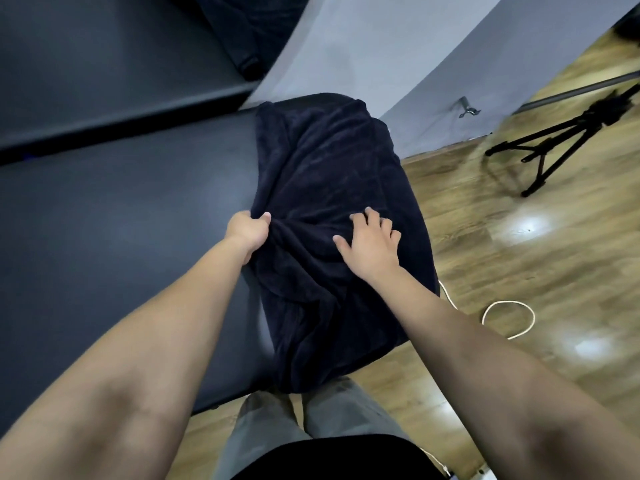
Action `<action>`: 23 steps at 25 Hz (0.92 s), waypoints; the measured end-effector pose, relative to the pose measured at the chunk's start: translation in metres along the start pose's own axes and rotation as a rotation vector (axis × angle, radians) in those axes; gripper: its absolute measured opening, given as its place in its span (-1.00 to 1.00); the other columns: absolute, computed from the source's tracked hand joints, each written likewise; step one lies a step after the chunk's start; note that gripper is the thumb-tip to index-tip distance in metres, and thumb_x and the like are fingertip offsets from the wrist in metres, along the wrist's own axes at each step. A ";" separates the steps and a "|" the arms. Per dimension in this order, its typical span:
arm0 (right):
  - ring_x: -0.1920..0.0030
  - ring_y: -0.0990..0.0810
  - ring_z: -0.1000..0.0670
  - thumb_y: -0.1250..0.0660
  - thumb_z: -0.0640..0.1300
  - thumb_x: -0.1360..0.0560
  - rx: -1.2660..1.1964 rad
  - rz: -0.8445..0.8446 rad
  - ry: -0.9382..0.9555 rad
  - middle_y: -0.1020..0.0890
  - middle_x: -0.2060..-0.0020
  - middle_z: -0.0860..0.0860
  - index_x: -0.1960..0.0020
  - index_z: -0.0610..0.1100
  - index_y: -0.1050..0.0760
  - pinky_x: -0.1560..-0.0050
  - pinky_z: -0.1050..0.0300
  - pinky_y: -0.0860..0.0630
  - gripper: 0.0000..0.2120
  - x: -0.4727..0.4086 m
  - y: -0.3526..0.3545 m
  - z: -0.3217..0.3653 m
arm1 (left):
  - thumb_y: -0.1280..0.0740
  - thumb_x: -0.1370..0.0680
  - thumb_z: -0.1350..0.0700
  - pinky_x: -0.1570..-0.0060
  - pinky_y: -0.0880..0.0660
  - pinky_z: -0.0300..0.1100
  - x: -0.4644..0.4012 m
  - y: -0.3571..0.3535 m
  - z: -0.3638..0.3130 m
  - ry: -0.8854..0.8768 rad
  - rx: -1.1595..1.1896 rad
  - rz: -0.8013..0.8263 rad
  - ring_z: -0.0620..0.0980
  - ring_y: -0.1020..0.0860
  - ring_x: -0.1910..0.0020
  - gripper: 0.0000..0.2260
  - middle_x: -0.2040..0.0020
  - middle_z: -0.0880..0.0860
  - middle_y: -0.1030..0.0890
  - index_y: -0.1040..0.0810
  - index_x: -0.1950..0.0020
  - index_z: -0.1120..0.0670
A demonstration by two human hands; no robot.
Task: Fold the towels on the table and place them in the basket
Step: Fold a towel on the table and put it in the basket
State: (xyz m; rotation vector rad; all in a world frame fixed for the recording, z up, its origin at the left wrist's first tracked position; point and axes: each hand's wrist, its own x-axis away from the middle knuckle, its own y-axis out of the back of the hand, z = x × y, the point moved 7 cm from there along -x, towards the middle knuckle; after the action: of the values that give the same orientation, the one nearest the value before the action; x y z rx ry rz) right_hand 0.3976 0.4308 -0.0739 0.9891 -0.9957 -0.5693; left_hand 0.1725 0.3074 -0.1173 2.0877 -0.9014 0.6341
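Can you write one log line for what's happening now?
left hand grips dark navy plush towel | right hand flat on it | black table

We cannot see the fingers of the left hand (247, 232); they are tucked under a bunched edge of the dark towel (329, 202), with only the thumb showing on top. The towel covers the right end of the table (121, 220), so its edge and corners there stay hidden from us. A tripod (554, 140) on the floor is smeared by blur and cut by the right border. A dark bundle (252, 32) at the top runs out of view.
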 end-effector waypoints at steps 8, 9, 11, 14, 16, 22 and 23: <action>-0.37 -0.35 -0.16 -0.18 0.31 -0.60 -0.016 0.080 0.131 -0.42 -0.41 -0.03 -0.51 -0.02 -0.32 -0.36 -0.16 -0.23 -0.40 0.002 -0.013 0.023 | -0.26 -0.64 -0.08 -0.27 -0.50 0.09 -0.005 0.052 0.033 0.062 -0.260 -0.137 0.24 -0.56 -0.20 -0.63 -0.23 0.18 -0.60 -0.53 -0.29 0.16; -0.37 -0.35 -0.15 -0.18 0.33 -0.59 -0.006 0.101 0.172 -0.44 -0.40 -0.02 -0.51 -0.01 -0.31 -0.37 -0.16 -0.22 -0.37 0.003 -0.015 0.033 | -0.26 -0.64 -0.08 -0.27 -0.50 0.09 -0.005 0.057 0.037 0.071 -0.281 -0.133 0.24 -0.55 -0.20 -0.63 -0.23 0.18 -0.59 -0.53 -0.30 0.16; -0.37 -0.36 -0.13 -0.19 0.37 -0.56 0.016 0.152 0.246 -0.44 -0.39 -0.01 -0.53 -0.01 -0.30 -0.39 -0.16 -0.19 -0.32 0.006 -0.022 0.056 | -0.26 -0.65 -0.07 -0.26 -0.50 0.09 -0.004 0.070 0.043 0.063 -0.294 -0.144 0.25 -0.55 -0.21 -0.63 -0.23 0.19 -0.59 -0.53 -0.29 0.18; -0.37 -0.36 -0.12 -0.25 0.38 -0.53 0.044 0.195 0.314 -0.44 -0.38 0.00 -0.53 -0.01 -0.31 -0.40 -0.16 -0.18 -0.29 0.011 -0.030 0.087 | -0.26 -0.65 -0.05 -0.22 -0.52 0.07 -0.004 0.097 0.054 0.046 -0.291 -0.183 0.25 -0.57 -0.17 -0.68 -0.19 0.19 -0.60 -0.54 -0.24 0.16; -0.36 -0.36 -0.12 -0.27 0.38 -0.52 0.064 0.209 0.347 -0.44 -0.38 0.00 -0.52 0.00 -0.31 -0.39 -0.15 -0.19 -0.29 0.015 -0.035 0.104 | -0.26 -0.65 -0.06 -0.20 -0.53 0.06 -0.002 0.115 0.062 0.045 -0.302 -0.205 0.25 -0.57 -0.15 -0.70 -0.17 0.19 -0.61 -0.54 -0.21 0.15; -0.36 -0.34 -0.14 -0.32 0.35 -0.51 0.139 0.240 0.484 -0.40 -0.37 -0.02 -0.54 0.01 -0.27 -0.39 -0.15 -0.20 -0.27 0.048 -0.063 0.189 | -0.26 -0.65 -0.06 -0.19 -0.50 0.04 0.002 0.194 0.120 0.071 -0.319 -0.278 0.26 -0.55 -0.20 -0.67 -0.21 0.21 -0.60 -0.53 -0.24 0.16; -0.36 -0.34 -0.14 -0.33 0.33 -0.51 0.149 0.242 0.495 -0.40 -0.37 -0.03 -0.55 0.01 -0.26 -0.39 -0.15 -0.19 -0.27 0.053 -0.069 0.202 | -0.26 -0.65 -0.06 -0.21 -0.49 0.04 0.001 0.206 0.129 0.069 -0.327 -0.277 0.26 -0.54 -0.23 -0.66 -0.23 0.22 -0.59 -0.53 -0.26 0.18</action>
State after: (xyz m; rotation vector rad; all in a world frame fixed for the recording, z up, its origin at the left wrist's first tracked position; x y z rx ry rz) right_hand 0.2449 0.2724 -0.0745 1.0557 -0.7035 -0.0391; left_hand 0.0326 0.1092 -0.0998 1.8386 -0.6140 0.3810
